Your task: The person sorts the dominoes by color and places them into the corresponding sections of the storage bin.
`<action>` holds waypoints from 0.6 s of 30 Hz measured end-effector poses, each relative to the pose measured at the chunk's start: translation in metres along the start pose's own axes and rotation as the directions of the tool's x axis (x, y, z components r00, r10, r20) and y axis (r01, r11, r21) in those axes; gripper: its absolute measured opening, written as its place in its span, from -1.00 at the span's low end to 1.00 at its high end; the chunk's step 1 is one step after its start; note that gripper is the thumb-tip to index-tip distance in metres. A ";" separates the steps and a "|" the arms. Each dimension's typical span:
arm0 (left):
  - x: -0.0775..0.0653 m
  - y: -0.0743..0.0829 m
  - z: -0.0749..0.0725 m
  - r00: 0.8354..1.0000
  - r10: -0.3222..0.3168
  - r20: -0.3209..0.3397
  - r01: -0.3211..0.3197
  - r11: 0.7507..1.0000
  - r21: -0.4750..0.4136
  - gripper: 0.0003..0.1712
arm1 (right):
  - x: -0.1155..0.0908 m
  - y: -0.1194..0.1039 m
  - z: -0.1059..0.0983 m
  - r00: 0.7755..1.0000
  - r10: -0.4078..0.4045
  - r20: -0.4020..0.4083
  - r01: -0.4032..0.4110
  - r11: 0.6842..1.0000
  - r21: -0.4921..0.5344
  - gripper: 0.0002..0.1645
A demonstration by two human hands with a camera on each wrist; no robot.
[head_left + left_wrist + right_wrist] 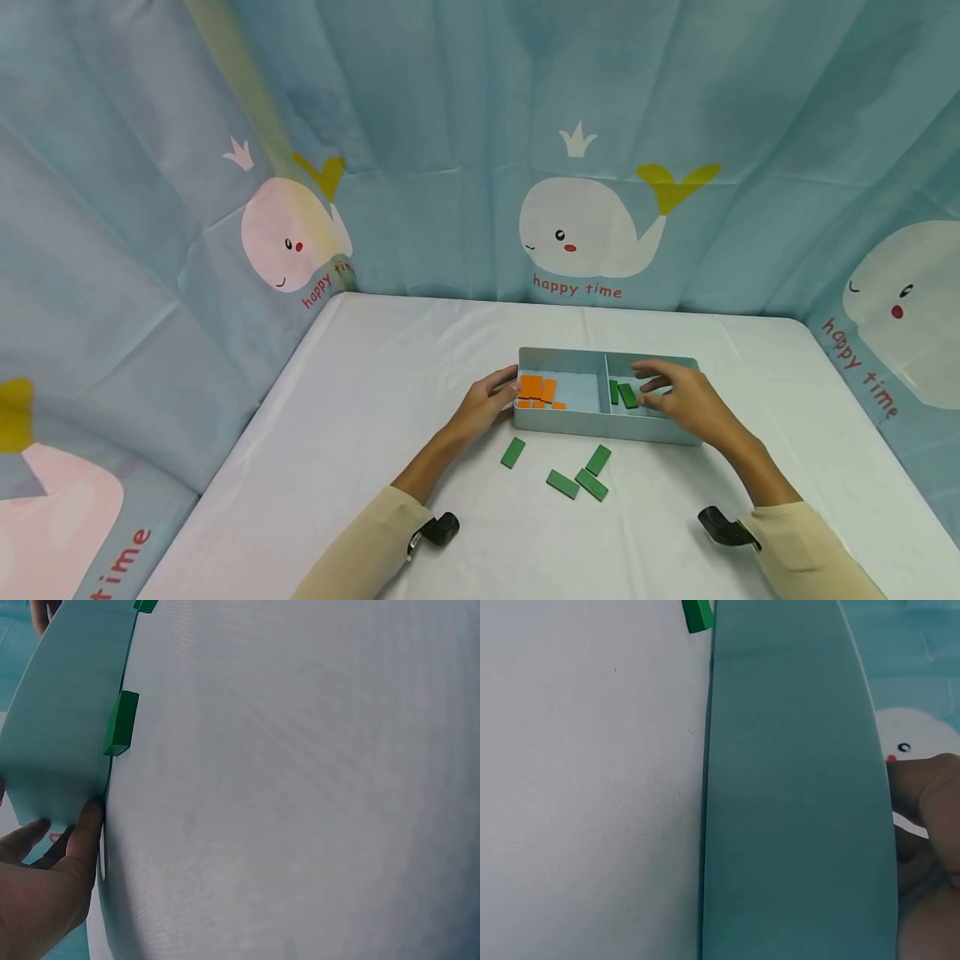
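While our left hand (480, 408), unclenched, touches the box (600, 424), our right hand (688, 404) has fingers apart; let's align green blocks (627, 396) evenly.

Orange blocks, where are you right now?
In the head view, the orange blocks lie in the left compartment of the blue-grey box, at its left end, next to the person's left hand.

From head height, one camera looks forward and down across the table (420, 358) toward the whale-print curtain (442, 117); from either wrist, the others look close along the near side of the two-compartment box (611, 426), which all three views share.
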State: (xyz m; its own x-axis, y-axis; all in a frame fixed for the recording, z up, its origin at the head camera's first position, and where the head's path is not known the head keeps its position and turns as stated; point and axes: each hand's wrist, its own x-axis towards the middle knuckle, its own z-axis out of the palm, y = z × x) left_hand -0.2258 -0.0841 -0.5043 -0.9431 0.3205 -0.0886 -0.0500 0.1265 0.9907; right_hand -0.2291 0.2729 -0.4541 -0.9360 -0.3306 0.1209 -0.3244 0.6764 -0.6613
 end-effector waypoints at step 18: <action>-0.001 0.000 0.000 0.999 0.039 0.007 -0.039 0.999 0.001 -0.28 | -0.024 -0.009 0.007 0.978 -0.124 -0.170 0.116 0.992 -0.057 -0.44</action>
State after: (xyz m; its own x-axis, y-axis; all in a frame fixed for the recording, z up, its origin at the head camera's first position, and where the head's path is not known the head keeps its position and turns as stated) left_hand -0.2251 -0.0845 -0.5041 -0.9419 0.3321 -0.0509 -0.0131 0.1152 0.9933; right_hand -0.2030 0.2704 -0.4560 -0.8981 -0.2949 0.3262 -0.4378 0.6703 -0.5992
